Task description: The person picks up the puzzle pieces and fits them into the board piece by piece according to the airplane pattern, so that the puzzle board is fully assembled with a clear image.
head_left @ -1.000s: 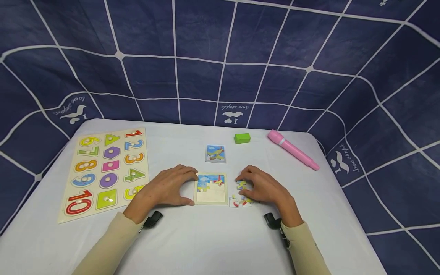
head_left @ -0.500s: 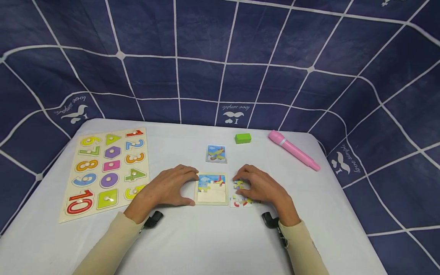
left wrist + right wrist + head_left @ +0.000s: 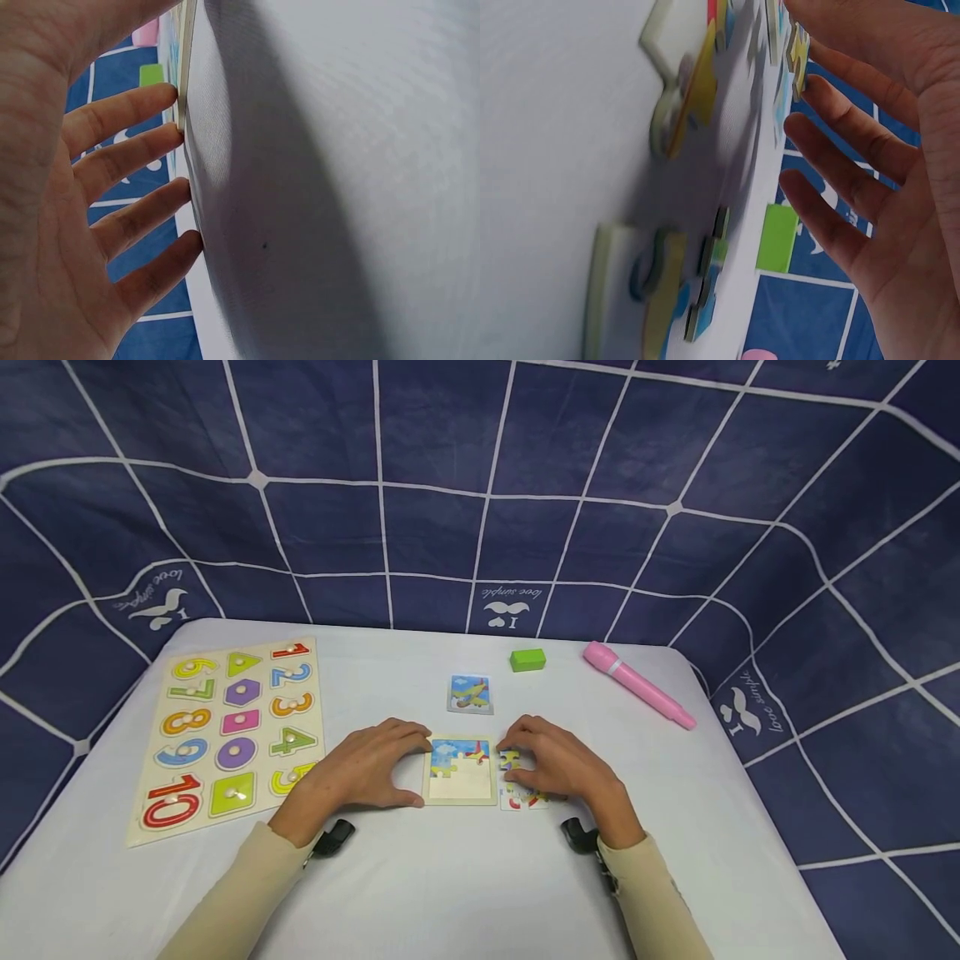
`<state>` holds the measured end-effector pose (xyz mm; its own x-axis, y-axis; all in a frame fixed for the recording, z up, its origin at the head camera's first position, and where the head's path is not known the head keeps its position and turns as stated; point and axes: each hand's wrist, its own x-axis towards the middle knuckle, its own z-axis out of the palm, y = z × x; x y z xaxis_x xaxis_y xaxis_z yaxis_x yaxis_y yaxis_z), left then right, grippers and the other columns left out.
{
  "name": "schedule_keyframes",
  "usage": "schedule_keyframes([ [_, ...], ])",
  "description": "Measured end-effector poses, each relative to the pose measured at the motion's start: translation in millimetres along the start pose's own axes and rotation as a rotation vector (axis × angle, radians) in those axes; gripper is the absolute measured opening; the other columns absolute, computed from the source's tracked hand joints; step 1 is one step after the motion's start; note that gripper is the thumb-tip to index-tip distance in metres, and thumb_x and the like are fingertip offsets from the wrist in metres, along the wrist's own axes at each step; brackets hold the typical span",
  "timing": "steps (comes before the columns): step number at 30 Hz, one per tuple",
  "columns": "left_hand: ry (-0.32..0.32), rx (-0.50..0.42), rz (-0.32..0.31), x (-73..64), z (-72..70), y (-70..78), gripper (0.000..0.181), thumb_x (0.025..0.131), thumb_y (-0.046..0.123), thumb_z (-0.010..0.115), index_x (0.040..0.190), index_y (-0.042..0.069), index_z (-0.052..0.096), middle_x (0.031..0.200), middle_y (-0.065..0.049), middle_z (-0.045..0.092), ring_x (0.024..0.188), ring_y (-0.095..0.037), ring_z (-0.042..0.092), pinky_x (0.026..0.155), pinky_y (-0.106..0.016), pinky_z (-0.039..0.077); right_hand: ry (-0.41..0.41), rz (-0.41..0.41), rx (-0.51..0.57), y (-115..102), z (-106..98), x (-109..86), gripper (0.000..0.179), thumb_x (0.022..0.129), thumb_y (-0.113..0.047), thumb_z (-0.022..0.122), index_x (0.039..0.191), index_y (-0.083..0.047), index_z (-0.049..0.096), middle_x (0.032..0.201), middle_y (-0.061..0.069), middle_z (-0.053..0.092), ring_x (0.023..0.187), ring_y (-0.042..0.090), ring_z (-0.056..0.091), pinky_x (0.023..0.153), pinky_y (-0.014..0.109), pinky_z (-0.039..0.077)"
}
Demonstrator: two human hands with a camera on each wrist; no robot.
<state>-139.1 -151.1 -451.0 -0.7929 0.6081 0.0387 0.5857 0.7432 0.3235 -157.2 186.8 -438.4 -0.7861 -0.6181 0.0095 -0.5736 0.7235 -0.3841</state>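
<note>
My left hand [image 3: 367,766] rests at the left edge of a small wooden jigsaw tray [image 3: 461,789], thumb by the lower corner, index finger by the upper one. In the left wrist view its fingers [image 3: 139,154] are fairly straight, two fingertips right at the tray's edge. Several pieces fill the tray's top and left; bare wood shows below. Between thumb and fingers, my right hand [image 3: 566,760] pinches a yellow-and-blue jigsaw piece [image 3: 509,760] just beyond the tray's right edge. The right wrist view shows this piece raised off the table. Loose pieces [image 3: 512,802] lie under that hand, partly hidden.
Behind the tray lies a small airplane picture card [image 3: 470,695]. A green block [image 3: 528,660] and a pink marker-shaped stick [image 3: 641,686] sit at the back right. The number-and-shape peg board [image 3: 232,743] covers the left side, near my left forearm. A dark blue cloth [image 3: 435,527] hangs behind.
My right hand has carried the pinched jigsaw piece leftward, from above the loose pieces to close beside the tray. The left hand stays at the tray's edge.
</note>
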Motion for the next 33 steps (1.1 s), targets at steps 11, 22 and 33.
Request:
schedule_keyframes([
  [11, -0.002, -0.002, -0.003, -0.1, -0.7, 0.1, 0.078, 0.075, 0.057, 0.095, 0.139, 0.02, 0.071, 0.153, 0.002, 0.06, 0.142, -0.024, 0.053, 0.108, -0.053, 0.052, -0.042, -0.018, 0.008, -9, 5, 8.6, 0.041, 0.09, -0.03, 0.09, 0.128, -0.019, 0.08, 0.127, -0.005, 0.066, 0.117, 0.012, 0.06, 0.106, 0.037, 0.054],
  [22, -0.011, -0.008, -0.001, 0.4, -1.1, -0.1, 0.076, 0.076, 0.057, 0.093, 0.139, 0.021, 0.07, 0.153, 0.001, 0.059, 0.143, -0.025, 0.053, 0.108, -0.053, 0.052, -0.059, -0.079, -0.006, -20, 11, 18.4, 0.042, 0.09, -0.03, 0.09, 0.13, -0.019, 0.079, 0.127, -0.004, 0.067, 0.118, 0.013, 0.062, 0.104, 0.037, 0.055],
  [33, -0.01, -0.006, 0.009, 0.2, -1.7, -0.4, 0.076, 0.077, 0.057, 0.093, 0.139, 0.019, 0.07, 0.153, 0.001, 0.059, 0.142, -0.024, 0.054, 0.109, -0.051, 0.052, -0.077, -0.097, -0.009, -31, 18, 28.1, 0.04, 0.092, -0.03, 0.088, 0.129, -0.018, 0.078, 0.13, -0.003, 0.066, 0.12, 0.014, 0.061, 0.106, 0.036, 0.053],
])
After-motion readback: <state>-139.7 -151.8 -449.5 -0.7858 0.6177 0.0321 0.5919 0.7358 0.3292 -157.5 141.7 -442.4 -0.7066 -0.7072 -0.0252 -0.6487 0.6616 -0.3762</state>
